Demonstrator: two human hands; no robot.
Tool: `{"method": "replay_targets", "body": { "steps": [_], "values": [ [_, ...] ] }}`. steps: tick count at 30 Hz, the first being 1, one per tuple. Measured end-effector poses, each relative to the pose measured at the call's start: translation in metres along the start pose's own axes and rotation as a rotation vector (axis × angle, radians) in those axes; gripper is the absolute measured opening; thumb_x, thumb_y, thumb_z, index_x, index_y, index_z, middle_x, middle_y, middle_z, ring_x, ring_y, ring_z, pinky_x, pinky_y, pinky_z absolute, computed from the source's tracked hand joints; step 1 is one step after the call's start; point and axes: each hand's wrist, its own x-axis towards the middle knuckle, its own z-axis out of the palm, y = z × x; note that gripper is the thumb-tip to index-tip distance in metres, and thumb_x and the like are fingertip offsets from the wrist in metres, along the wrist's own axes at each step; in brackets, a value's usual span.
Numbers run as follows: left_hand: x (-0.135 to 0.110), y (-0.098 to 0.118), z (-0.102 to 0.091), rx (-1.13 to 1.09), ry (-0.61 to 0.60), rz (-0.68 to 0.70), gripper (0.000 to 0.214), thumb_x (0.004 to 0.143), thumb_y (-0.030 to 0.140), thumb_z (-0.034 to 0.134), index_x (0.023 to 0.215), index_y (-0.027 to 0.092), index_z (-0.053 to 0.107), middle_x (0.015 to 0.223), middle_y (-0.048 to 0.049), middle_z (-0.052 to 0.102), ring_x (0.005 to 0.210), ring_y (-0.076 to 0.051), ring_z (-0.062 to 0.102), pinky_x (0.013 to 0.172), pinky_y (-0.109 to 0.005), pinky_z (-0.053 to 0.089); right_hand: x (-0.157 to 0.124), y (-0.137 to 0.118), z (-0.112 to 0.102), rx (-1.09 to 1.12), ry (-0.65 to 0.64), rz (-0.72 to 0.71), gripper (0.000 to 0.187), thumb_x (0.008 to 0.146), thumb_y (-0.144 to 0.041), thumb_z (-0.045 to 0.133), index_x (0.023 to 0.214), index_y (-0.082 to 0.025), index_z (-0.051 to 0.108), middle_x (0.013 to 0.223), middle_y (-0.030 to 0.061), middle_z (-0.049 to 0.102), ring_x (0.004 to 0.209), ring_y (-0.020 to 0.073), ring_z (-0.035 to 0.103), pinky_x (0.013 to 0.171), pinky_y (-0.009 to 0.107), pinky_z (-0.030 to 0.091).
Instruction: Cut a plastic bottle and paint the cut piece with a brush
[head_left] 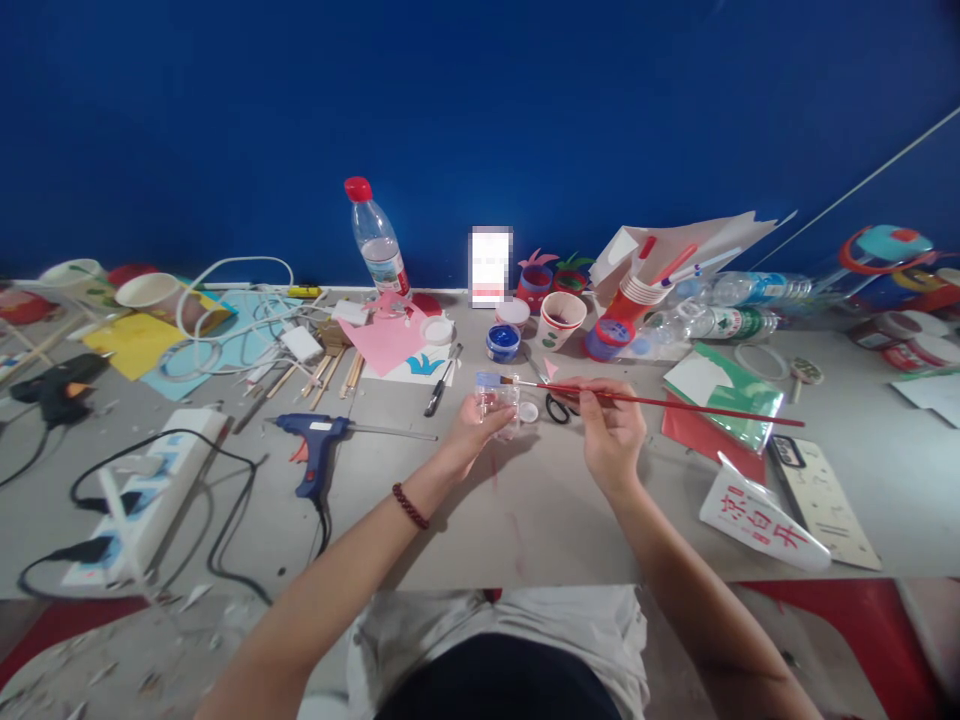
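My left hand point(478, 425) is closed round a small clear plastic piece point(498, 400), held just above the grey table point(480, 510). My right hand point(611, 425) pinches a long red-handled paintbrush point(675, 404). The brush tip, wet with blue paint, touches the top edge of the clear piece. An open pot of blue paint point(502, 342) stands just beyond my hands. A small white lid point(529, 411) lies beside the clear piece.
A blue glue gun point(319, 445) lies left of my hands, a power strip point(154, 490) with cables further left. Scissors point(556, 408), paper cups point(561, 320), a red-capped bottle point(377, 240), green and red paper point(716, 405) and lying bottles point(720, 305) crowd the back and right.
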Motion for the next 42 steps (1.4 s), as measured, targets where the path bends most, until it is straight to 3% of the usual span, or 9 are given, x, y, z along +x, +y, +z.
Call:
{"method": "replay_targets", "body": {
  "steps": [21, 33, 42],
  "values": [
    [0.000, 0.003, -0.003, -0.047, 0.021, -0.084, 0.053, 0.064, 0.034, 0.085, 0.102, 0.016, 0.053, 0.090, -0.0104, 0.073, 0.084, -0.022, 0.069, 0.061, -0.027, 0.047, 0.005, 0.001, 0.001, 0.015, 0.020, 0.022, 0.015, 0.090, -0.038, 0.068, 0.093, -0.024, 0.065, 0.090, 0.0027, 0.072, 0.086, 0.0214, 0.075, 0.080, 0.042, 0.066],
    [0.001, 0.004, -0.002, -0.068, 0.025, -0.079, 0.054, 0.061, 0.033, 0.087, 0.100, 0.016, 0.053, 0.087, -0.0089, 0.073, 0.080, -0.021, 0.068, 0.058, -0.027, 0.046, 0.006, -0.001, -0.001, 0.025, 0.078, -0.069, 0.010, 0.092, -0.033, 0.066, 0.094, -0.024, 0.062, 0.093, 0.0032, 0.074, 0.086, 0.0212, 0.076, 0.082, 0.044, 0.066],
    [-0.001, 0.003, -0.002, 0.011, 0.011, -0.066, 0.055, 0.063, 0.037, 0.088, 0.100, 0.015, 0.054, 0.086, -0.0091, 0.072, 0.078, -0.019, 0.068, 0.061, -0.027, 0.045, -0.004, 0.001, 0.004, 0.031, -0.041, -0.110, 0.002, 0.094, -0.026, 0.063, 0.096, -0.025, 0.064, 0.097, 0.0043, 0.075, 0.091, 0.0202, 0.075, 0.078, 0.038, 0.066]
  ]
}}
